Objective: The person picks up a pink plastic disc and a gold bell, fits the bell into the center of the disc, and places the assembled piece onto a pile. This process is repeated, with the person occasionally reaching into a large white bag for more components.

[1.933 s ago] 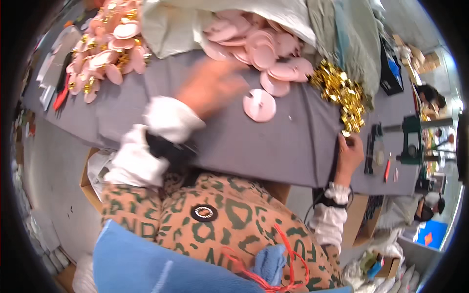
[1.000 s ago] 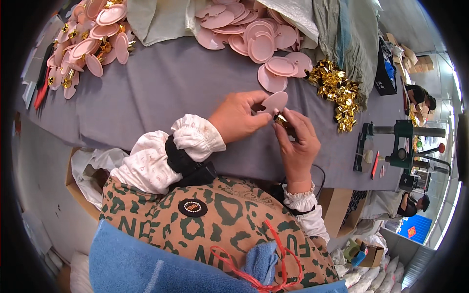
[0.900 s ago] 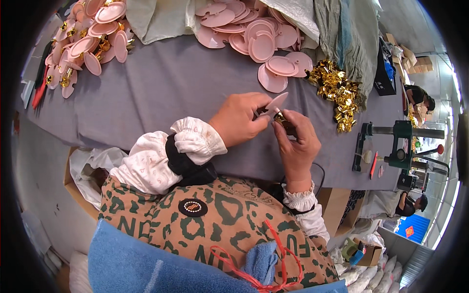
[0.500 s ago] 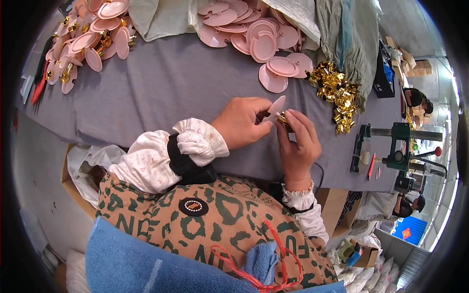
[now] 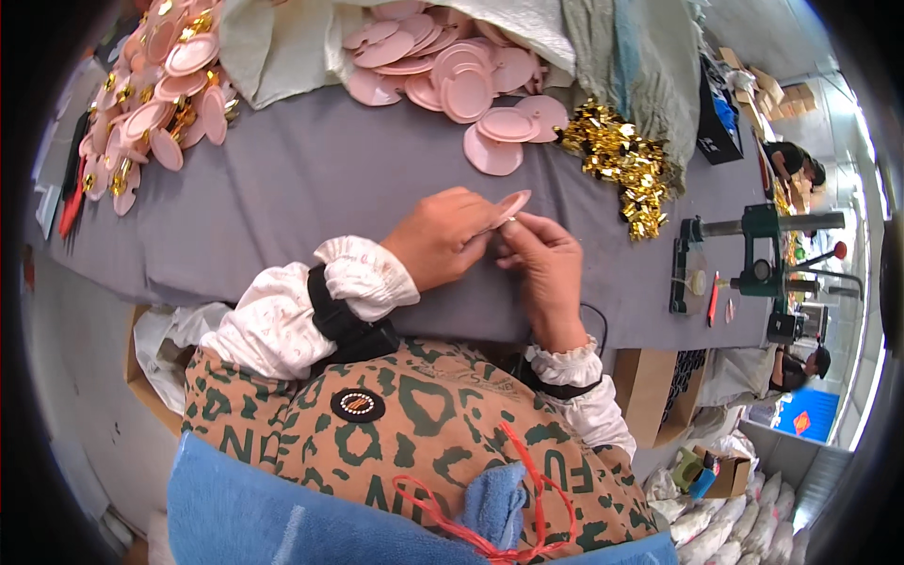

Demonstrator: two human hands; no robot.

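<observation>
Between my hands, above the grey cloth, is a thin round pink plastic disc, tilted with its edge up. My left hand pinches its left side between thumb and fingers. My right hand is closed, its thumb and fingertips against the disc's lower right edge; whatever they pinch there is hidden. Ahead lies a heap of plain pink discs, spilling from a white woven sack. To its right is a pile of shiny gold metal pieces. Pink discs with gold pieces attached are heaped at far left.
A green hand press with a red-knobbed lever stands at the table's right end, a red tool beside it. A black box sits farther back. Open cardboard boxes are below the table edge. Two people are at far right.
Both hands have moved slightly closer together. The disc has turned to show more of its face, and the gold piece seen earlier in my right fingertips is now hidden. The whole view has shifted a little.
</observation>
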